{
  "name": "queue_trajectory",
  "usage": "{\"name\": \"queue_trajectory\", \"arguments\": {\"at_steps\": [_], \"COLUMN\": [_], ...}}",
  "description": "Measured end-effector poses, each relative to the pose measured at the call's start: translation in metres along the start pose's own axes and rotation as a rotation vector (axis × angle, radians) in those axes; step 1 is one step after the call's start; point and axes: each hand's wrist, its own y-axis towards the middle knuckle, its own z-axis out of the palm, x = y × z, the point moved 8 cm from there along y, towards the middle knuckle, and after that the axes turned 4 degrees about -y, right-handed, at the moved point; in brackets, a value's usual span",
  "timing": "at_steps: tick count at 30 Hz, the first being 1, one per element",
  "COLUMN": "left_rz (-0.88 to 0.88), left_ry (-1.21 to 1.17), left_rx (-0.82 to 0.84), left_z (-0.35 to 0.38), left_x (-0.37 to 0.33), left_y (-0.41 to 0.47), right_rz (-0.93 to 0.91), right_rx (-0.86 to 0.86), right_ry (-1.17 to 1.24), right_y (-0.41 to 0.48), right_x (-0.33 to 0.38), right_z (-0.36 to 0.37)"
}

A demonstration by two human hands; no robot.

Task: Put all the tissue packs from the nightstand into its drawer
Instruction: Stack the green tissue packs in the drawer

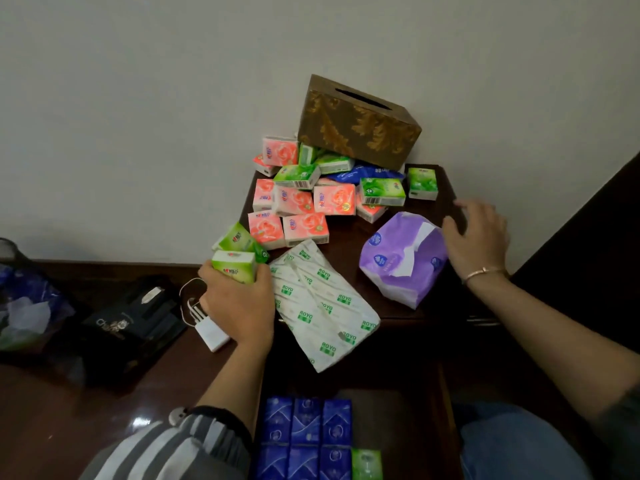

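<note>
My left hand (239,303) grips a small green tissue pack (233,266) at the nightstand's front left corner. My right hand (479,237) hovers with spread fingers beside a large purple tissue pack (398,258), touching nothing that I can make out. On the dark nightstand (349,233) lie several pink packs (304,228), green packs (382,191), a blue pack (360,173) and a big white ROYO pack (322,306). Below, the open drawer (398,417) holds several blue packs (306,438) and one green pack (367,464).
A brown ornate tissue box (358,124) stands tilted on the packs at the back, against the wall. Left of the nightstand, a white charger with cable (209,332) and a black box (135,320) lie on a lower dark surface. A bag (24,306) sits at far left.
</note>
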Motion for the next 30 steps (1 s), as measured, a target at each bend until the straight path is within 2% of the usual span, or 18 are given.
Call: {"name": "queue_trajectory", "arguments": {"at_steps": [2, 6, 10, 15, 20, 22, 24, 25, 27, 28, 30], "left_rz": [0.016, 0.022, 0.032, 0.022, 0.015, 0.009, 0.005, 0.006, 0.013, 0.018, 0.028], "left_ry": [0.01, 0.025, 0.034, 0.036, 0.029, 0.027, 0.025, 0.025, 0.025, 0.023, 0.018], "left_rx": [-0.019, -0.026, -0.032, -0.016, -0.003, 0.008, 0.021, 0.023, 0.023, 0.021, 0.01], "left_z": [-0.001, 0.0, -0.001, 0.0, 0.0, -0.001, 0.0, 0.001, 0.001, 0.001, 0.001], "left_x": [0.0, 0.001, 0.001, -0.001, -0.002, -0.002, -0.001, -0.001, 0.0, -0.001, -0.002], "left_y": [0.0, -0.001, -0.001, -0.002, -0.003, -0.002, -0.002, -0.001, -0.002, -0.002, -0.002], "right_rz": [-0.066, 0.025, -0.124, -0.121, 0.042, 0.167, 0.258, 0.23, 0.06, -0.063, -0.309], "right_rx": [0.071, 0.217, 0.428, 0.301, 0.381, 0.343, 0.235, 0.192, 0.255, 0.34, 0.487], "right_ry": [-0.04, -0.072, -0.215, -0.205, -0.165, -0.082, 0.111, 0.215, 0.339, 0.329, 0.151], "right_y": [0.033, 0.084, 0.088, 0.086, 0.085, 0.086, 0.087, 0.088, 0.086, 0.082, 0.069], "right_x": [0.016, 0.012, 0.017, 0.015, 0.013, 0.009, 0.009, 0.014, 0.036, 0.051, 0.078], "right_z": [0.02, 0.06, 0.099, 0.085, 0.083, 0.077, 0.065, 0.059, 0.053, 0.053, 0.06]}}
